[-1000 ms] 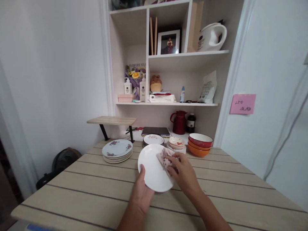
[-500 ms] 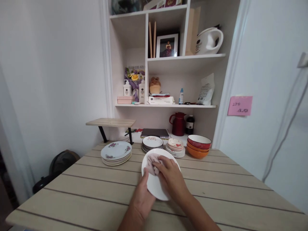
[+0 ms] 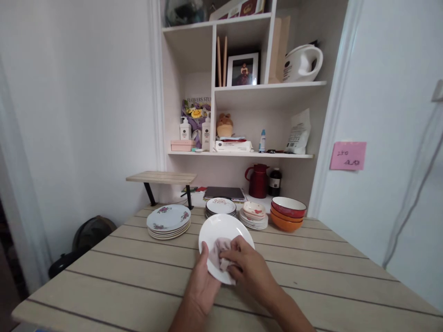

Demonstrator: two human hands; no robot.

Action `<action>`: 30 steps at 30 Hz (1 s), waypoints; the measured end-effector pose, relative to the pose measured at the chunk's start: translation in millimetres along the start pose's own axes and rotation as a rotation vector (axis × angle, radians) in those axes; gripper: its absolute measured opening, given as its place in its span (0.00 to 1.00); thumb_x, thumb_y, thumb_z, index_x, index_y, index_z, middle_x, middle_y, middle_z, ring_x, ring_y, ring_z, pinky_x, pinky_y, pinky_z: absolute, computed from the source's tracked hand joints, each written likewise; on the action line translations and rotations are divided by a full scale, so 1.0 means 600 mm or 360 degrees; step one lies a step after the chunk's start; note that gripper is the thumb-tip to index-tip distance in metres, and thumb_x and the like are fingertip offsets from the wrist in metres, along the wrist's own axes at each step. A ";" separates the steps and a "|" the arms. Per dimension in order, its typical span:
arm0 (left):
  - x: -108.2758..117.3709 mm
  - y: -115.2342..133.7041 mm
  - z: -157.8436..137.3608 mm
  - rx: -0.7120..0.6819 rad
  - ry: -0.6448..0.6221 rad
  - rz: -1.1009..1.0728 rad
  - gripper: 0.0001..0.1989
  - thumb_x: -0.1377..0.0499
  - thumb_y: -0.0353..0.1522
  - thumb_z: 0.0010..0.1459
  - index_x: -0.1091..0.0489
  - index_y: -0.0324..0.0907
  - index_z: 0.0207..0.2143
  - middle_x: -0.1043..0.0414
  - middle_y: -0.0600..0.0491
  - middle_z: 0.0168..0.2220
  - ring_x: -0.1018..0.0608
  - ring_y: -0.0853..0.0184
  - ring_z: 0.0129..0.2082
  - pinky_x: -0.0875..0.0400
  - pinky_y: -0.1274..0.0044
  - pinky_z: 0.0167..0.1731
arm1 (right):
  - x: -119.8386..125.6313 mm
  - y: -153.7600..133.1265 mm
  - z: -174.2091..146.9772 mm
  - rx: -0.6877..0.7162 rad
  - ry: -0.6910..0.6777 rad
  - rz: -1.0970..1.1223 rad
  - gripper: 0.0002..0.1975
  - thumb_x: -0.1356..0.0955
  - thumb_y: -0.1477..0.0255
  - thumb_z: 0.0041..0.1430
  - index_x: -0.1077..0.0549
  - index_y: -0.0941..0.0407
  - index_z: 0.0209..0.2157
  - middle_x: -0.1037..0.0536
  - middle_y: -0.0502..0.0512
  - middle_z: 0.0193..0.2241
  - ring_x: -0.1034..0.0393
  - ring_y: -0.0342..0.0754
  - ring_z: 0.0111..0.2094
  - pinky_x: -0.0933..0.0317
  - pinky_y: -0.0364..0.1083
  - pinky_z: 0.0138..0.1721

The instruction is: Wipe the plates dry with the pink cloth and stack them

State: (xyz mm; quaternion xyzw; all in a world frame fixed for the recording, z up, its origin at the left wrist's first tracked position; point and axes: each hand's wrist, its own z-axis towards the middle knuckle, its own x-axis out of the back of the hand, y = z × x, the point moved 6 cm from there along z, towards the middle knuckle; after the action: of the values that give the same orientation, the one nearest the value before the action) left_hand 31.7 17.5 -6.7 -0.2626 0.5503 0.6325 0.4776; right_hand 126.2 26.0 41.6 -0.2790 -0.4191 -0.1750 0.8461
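Observation:
A plain white plate is held tilted above the table, its inner face toward me. My left hand grips its lower left side, thumb over the rim and the other fingers hidden underneath. Bunched in my right hand is a pale pinkish cloth, pressed against the lower middle of the plate. Behind the plate stands a stack of dark-rimmed plates. Farther left lies a stack of flower-patterned plates.
Small dishes sit on a stack of white saucers, beside nested red and orange bowls. A small wooden riser stands at the table's back left. A red jug and dark bottle are behind the table.
My right hand and the cloth have moved from the plate's upper part down to its lower middle. The plate has shifted slightly left and its tilt differs a little.

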 end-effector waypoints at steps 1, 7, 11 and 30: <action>-0.002 -0.005 -0.001 0.0010 0.0040 -0.0001 0.23 0.52 0.42 0.64 0.26 0.37 0.48 0.25 0.42 0.49 0.29 0.56 0.56 0.45 0.63 0.60 | -0.004 -0.009 0.003 0.0056 0.0009 0.0025 0.21 0.35 0.81 0.50 0.24 0.46 0.42 0.32 0.52 0.39 0.34 0.47 0.39 0.41 0.45 0.38; -0.009 -0.030 -0.002 0.0080 0.0089 -0.0045 0.21 0.48 0.40 0.63 0.29 0.37 0.51 0.25 0.41 0.50 0.29 0.55 0.56 0.45 0.63 0.60 | 0.017 0.026 0.014 -0.0011 0.0349 -0.0227 0.20 0.35 0.78 0.56 0.26 0.46 0.49 0.32 0.58 0.46 0.36 0.54 0.46 0.42 0.53 0.46; 0.002 -0.021 0.000 0.0064 0.0052 -0.0040 0.24 0.51 0.42 0.64 0.31 0.37 0.55 0.27 0.40 0.52 0.32 0.55 0.59 0.49 0.61 0.62 | 0.040 0.070 0.005 -0.0166 0.0492 -0.0352 0.18 0.34 0.74 0.57 0.25 0.48 0.48 0.32 0.59 0.46 0.35 0.55 0.44 0.41 0.54 0.44; 0.000 -0.001 0.001 0.0022 0.0008 -0.0065 0.27 0.52 0.44 0.64 0.31 0.35 0.54 0.26 0.39 0.50 0.29 0.55 0.56 0.46 0.62 0.61 | 0.016 -0.007 -0.006 0.0028 -0.0118 0.0123 0.19 0.37 0.82 0.44 0.23 0.50 0.35 0.33 0.51 0.34 0.36 0.46 0.36 0.44 0.43 0.36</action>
State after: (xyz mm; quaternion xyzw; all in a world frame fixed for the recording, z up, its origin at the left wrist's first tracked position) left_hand 32.1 18.0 -7.0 -0.2720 0.5503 0.6182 0.4909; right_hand 131.4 19.8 49.0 -0.2938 -0.4404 -0.1280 0.8386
